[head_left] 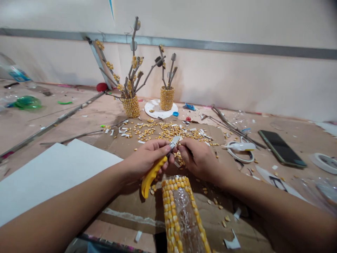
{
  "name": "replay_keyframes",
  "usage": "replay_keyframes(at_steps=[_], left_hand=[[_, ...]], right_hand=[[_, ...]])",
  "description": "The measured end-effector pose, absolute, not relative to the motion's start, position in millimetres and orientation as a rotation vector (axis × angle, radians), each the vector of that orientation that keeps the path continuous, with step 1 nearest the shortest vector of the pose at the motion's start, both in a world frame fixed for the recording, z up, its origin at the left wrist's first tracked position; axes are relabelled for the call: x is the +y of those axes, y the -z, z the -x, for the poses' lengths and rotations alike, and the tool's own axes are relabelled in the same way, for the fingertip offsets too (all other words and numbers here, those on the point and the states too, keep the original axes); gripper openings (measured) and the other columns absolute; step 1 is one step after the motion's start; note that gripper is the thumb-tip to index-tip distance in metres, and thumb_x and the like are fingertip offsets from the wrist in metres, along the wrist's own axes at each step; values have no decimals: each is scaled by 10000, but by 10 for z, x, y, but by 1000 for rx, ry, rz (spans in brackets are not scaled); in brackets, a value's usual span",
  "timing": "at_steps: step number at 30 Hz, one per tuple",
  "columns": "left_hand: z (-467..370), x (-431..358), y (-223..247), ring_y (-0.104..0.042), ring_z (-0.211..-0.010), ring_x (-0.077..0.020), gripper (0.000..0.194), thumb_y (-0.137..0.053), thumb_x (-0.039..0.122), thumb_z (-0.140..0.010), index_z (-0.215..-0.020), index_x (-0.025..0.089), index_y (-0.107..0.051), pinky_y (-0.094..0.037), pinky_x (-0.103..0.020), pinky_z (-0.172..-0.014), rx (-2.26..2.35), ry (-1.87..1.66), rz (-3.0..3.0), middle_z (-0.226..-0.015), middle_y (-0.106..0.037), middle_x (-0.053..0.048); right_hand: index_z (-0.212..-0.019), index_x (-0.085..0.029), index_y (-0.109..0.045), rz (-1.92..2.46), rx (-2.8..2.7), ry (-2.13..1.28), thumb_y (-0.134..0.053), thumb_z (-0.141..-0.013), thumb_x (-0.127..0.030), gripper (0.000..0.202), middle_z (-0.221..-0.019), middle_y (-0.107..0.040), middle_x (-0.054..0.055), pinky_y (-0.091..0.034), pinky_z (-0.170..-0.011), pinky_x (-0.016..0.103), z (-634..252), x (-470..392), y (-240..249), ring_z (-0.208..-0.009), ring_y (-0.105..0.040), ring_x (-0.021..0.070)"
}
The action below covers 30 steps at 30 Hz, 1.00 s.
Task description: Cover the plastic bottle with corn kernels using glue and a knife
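My left hand (151, 156) is closed around a yellow-handled tool (153, 177), whose grey metal end points up and to the right. Close beside that metal end, my right hand (198, 158) has its fingers pinched together; what they hold, if anything, is too small to make out. Below both hands stands a clear plastic cylinder (185, 214) partly covered with rows of yellow corn kernels, with a bare strip facing me. Loose kernels (172, 131) and white scraps are spread over the brown cardboard (116, 146) beyond my hands.
Two kernel-covered pots (131, 107) with twigs stand at the back, one on a white disc (154, 109). White sheets (63, 172) lie left. A white glue gun (242, 146), a phone (281, 147), a tape roll (325, 162) and twigs (231, 123) lie right.
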<state>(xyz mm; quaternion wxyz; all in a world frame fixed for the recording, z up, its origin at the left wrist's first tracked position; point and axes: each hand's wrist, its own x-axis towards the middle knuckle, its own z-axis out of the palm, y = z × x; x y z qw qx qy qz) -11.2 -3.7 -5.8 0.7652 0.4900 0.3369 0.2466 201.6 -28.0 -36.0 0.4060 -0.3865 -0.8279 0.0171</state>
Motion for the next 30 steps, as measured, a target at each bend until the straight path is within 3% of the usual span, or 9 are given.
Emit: replay_keyframes(at_steps=[10,30], left_hand=[[159,-20,142,-528,-473,-72,438,-792,581,-888,-899,151,-713,-430,-161,-425,757,-484,-1136,-713,-667,-19],[153,-32,-25,-469,-449,-49,392,-851,493,-869,-882,152,-657,-393,-134,-417,595,-417,-985,-636,-622,24]], right_hand=[[-895,-205,-605,877,-2083,113,-472,-1109,-185,253,-716,-656,20,-419,-610,281,-2055,-262,435,-619,-555,151],[-809,-223,-558,856,-2106,305,-493,-1066,-140,277,-645,-592,2,-356,-568,303,-2006,-322,322,-573,-475,146]])
